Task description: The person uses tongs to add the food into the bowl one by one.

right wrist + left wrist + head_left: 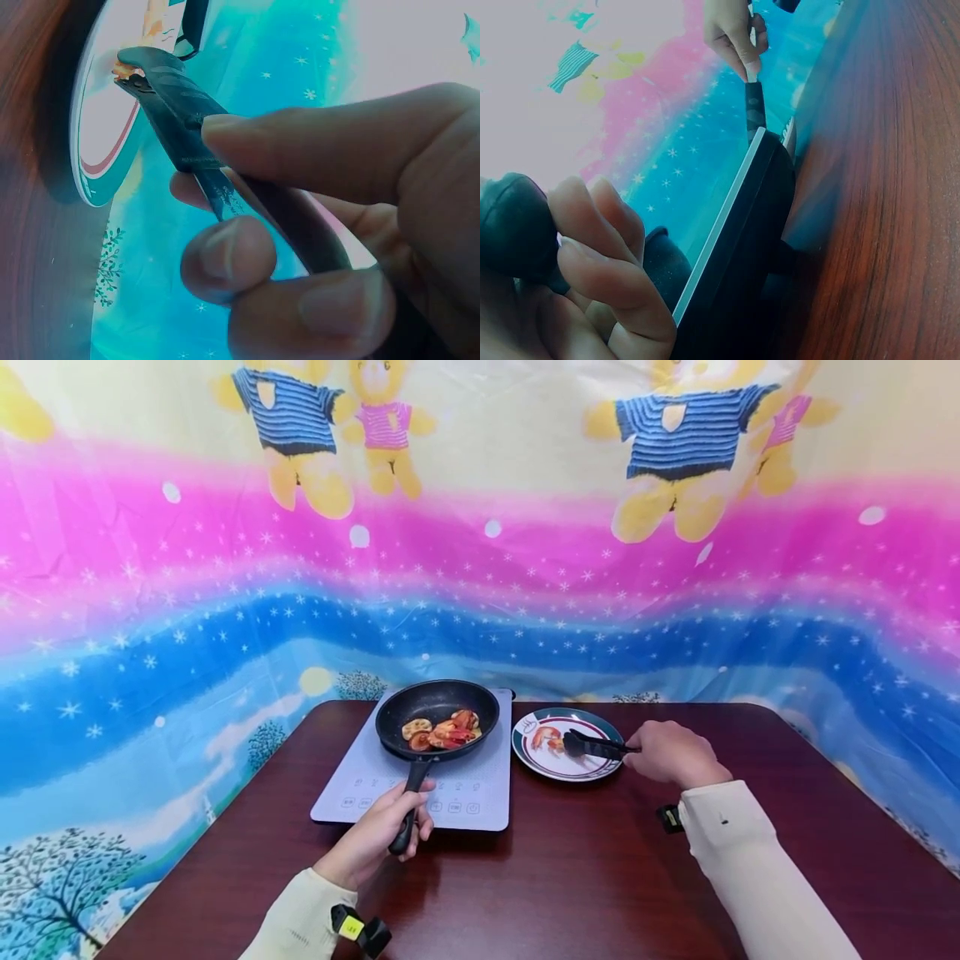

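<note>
With curled fingers, my left hand (375, 831) grips the black handle (411, 802) of a frying pan (408, 702). The pan sits on a white induction cooker (337, 789). Inside it lie reddish cooked shrimp (453, 732) and a pale round slice (415, 727) with holes, like lotus root. My right hand (671, 752) holds black-tipped tongs (600, 747), thumb on one arm and fingers on the other. Their tips are close together over the plate (538, 766), right at an orange shrimp (546, 737). In the right wrist view, a bit of orange food (124, 69) shows at the tips (154, 60).
Everything stands on a dark red-brown wooden table (540, 877). The plate is just right of the cooker, near the table's back edge. Behind hangs a bright cloth (480, 568) printed with bears and snowflakes. Touch buttons (453, 807) line the cooker's front.
</note>
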`<action>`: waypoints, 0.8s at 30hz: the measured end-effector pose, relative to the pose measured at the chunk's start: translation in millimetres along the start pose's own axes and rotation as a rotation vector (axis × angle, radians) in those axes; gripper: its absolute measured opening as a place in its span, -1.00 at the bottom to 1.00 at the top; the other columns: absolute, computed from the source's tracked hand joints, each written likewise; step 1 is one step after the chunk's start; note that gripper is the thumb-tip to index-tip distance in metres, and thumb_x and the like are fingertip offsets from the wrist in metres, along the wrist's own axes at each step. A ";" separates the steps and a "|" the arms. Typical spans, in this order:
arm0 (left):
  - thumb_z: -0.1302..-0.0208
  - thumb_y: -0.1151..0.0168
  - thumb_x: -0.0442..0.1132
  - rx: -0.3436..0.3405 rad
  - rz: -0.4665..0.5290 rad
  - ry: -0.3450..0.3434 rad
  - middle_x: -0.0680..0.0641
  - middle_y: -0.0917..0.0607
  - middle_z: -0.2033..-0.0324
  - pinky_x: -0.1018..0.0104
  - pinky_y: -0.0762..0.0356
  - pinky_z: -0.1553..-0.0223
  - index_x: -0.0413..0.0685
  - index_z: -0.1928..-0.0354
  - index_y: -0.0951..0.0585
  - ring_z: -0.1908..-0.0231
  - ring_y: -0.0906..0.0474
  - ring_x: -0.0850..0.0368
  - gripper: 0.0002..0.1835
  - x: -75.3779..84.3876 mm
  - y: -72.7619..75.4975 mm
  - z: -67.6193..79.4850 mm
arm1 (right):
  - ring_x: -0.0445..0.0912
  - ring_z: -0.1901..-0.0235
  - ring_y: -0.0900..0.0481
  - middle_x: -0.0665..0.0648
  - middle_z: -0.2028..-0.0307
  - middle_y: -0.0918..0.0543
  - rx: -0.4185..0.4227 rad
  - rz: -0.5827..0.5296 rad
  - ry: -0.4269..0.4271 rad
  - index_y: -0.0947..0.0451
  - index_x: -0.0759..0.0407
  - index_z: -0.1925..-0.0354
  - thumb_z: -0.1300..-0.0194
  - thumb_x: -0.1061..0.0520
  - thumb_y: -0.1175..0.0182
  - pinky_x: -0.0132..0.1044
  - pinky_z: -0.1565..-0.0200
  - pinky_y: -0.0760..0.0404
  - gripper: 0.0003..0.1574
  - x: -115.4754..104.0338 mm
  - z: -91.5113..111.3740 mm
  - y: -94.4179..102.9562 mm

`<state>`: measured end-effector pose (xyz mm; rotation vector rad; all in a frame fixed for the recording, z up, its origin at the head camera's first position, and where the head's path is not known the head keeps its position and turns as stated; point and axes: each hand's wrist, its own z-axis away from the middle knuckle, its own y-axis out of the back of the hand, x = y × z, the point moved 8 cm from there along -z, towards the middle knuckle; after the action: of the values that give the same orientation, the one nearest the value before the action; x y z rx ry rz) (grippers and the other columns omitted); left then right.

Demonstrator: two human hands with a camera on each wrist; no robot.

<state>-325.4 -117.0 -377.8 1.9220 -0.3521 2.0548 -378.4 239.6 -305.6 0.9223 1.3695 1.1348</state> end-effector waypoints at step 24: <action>-0.44 0.09 -0.13 0.006 0.001 0.004 -0.01 -0.51 0.56 0.40 -0.28 0.67 -0.29 -0.31 -0.16 0.74 -0.36 0.26 -0.47 -0.5 -0.2 -0.6 | 0.05 0.28 -0.46 0.21 0.15 -0.63 0.036 -0.028 -0.018 -0.63 0.15 -0.08 -0.27 -0.04 -0.22 -0.08 0.38 -0.42 -0.53 -1.8 -3.2 2.5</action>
<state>-325.9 -116.6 -378.3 1.9211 -0.3463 2.0633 -381.6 238.0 -302.8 0.9345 1.3884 1.0814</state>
